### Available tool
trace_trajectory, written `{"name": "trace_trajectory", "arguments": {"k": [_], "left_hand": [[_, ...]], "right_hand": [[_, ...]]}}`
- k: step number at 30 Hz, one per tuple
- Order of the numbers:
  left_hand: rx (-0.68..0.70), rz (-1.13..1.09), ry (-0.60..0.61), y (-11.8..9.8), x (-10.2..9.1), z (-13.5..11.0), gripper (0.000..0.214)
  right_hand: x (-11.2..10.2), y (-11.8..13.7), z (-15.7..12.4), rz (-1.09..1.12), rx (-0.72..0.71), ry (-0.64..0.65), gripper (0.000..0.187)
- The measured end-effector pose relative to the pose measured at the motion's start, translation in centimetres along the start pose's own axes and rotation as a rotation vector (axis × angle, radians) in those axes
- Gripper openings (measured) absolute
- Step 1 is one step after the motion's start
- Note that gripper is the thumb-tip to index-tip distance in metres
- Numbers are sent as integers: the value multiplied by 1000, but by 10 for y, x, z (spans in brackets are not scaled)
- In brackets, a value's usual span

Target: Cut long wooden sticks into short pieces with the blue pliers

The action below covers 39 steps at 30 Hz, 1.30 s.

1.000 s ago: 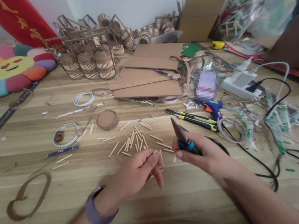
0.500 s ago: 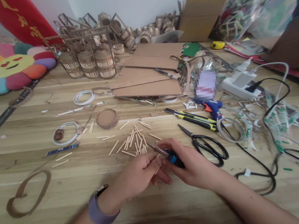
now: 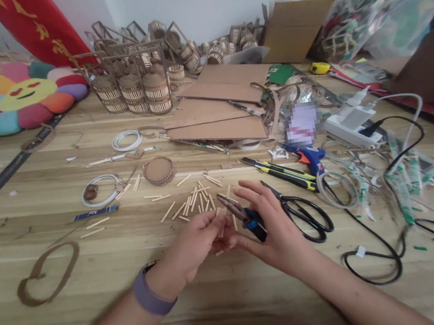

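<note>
My left hand (image 3: 189, 244), with a purple band at the wrist, is closed in a pinch on a few short wooden sticks (image 3: 221, 218). My right hand (image 3: 274, 227) holds a pair of pliers (image 3: 254, 227) with blue and black handles, its upper fingers lifted and its thumb reaching to the left fingertips. The metal jaws point up and left, beside the pinched sticks. Just beyond both hands lies a loose pile of similar sticks (image 3: 190, 204). A round brown disc with a braided rim (image 3: 159, 171) lies behind the pile.
Black scissors (image 3: 308, 216), a yellow-black cutter (image 3: 284, 172) and a blue glue gun (image 3: 310, 157) lie to the right. A black cable (image 3: 397, 260) loops near a white power strip (image 3: 353, 127). Cardboard sheets (image 3: 215, 129) and small slatted baskets (image 3: 156, 92) stand farther back.
The right hand's fingers have opened outward and lifted off the pliers' upper side. The pliers have shifted slightly away from the left hand's sticks. The whole view has moved a little.
</note>
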<state>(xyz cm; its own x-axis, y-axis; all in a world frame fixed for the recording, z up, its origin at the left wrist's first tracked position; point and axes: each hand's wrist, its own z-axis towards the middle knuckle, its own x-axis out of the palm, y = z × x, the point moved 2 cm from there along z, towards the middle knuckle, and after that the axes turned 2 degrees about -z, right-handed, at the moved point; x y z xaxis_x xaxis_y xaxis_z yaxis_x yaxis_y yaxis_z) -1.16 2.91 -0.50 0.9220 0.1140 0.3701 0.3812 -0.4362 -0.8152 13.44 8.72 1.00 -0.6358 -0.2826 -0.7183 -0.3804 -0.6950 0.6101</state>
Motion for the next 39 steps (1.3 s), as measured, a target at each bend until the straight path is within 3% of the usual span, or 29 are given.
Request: {"name": "trace_trajectory", "arguments": {"k": [3,8,14,17,21,23,25,27,29,33,39], "left_hand": [[28,-50,-22,5,2,2,26],[46,-53,-66,10,7,2,20],[132,-61,-85,6,9,-2,30],[180,-85,-136,1,5,-3,36],[357,-60,-256,-4,-2,-3,35],[393,-82,-208,-4,-1,-4,33],[349,-146,-82,-3,2,-4,32],[274,-206,29,-2,7,-4,32],[236,-229,56,-2,9,-4,33],[257,-175,-42,-3,7,-4,32],[214,-88,-100,-2,3,-7,35]], "right_hand": [[9,6,-2,-68,-36,-23,68],[18,8,-3,-126,-13,-53,61],[11,3,1,-53,14,-74,59],[2,-5,5,148,180,-48,57],[5,-14,5,828,564,243,56],[11,-12,3,1165,676,334,54],[16,-9,1,1353,722,381,49],[22,-4,-1,1458,737,425,48],[26,-1,-3,1537,749,463,51],[29,0,-6,1627,770,481,49],[23,4,-7,1520,869,595,34]]}}
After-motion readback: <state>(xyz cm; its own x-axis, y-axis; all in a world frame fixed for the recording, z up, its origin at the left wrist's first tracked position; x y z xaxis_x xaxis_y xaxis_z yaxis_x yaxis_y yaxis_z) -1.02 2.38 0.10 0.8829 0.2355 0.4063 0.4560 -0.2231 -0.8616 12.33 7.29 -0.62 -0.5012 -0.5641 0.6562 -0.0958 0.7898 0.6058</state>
